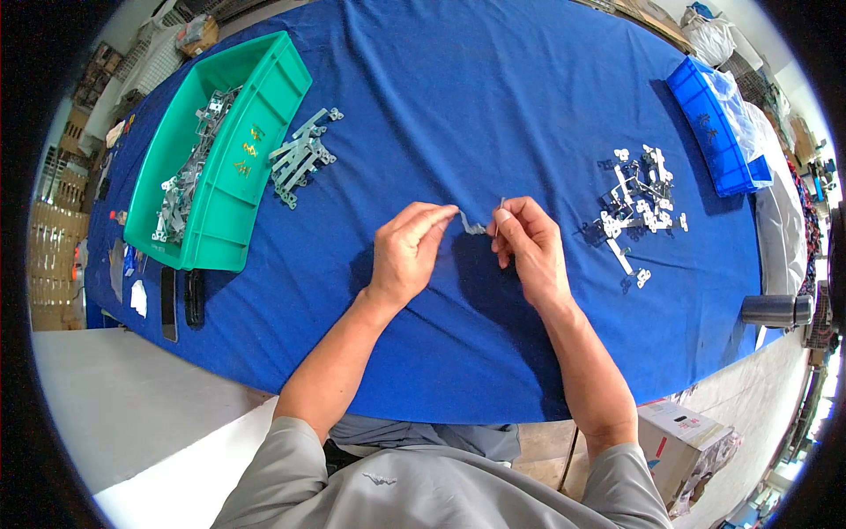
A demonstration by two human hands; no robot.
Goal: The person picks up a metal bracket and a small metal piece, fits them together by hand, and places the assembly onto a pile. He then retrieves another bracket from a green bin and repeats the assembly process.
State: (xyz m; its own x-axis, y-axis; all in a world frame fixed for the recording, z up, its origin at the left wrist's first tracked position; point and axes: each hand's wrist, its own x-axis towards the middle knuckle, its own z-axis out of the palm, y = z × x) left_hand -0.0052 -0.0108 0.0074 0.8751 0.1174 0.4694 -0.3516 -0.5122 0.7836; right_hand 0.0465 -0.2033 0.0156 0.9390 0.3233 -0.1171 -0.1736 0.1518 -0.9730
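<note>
A small silvery metal bracket [473, 227] spans the gap between my hands, above the blue cloth. My left hand [405, 253] is closed, with thumb and fingertips pinched at the bracket's upper left end. Pinched at its other end is my right hand [534, 249], where a thin upright metal edge shows between thumb and forefinger. The fingers partly cover both ends. To the left lies a stack of similar flat metal brackets [301, 159], mostly side by side. A looser, tangled pile of metal brackets [636, 201] lies to the right.
A green bin [231, 189] holding many metal parts stands at the left. At the far right is a blue bin [718, 132] with plastic in it. A dark cylinder [775, 310] sits near the right edge of the blue cloth [493, 97]. A phone-like slab [169, 304] lies front left.
</note>
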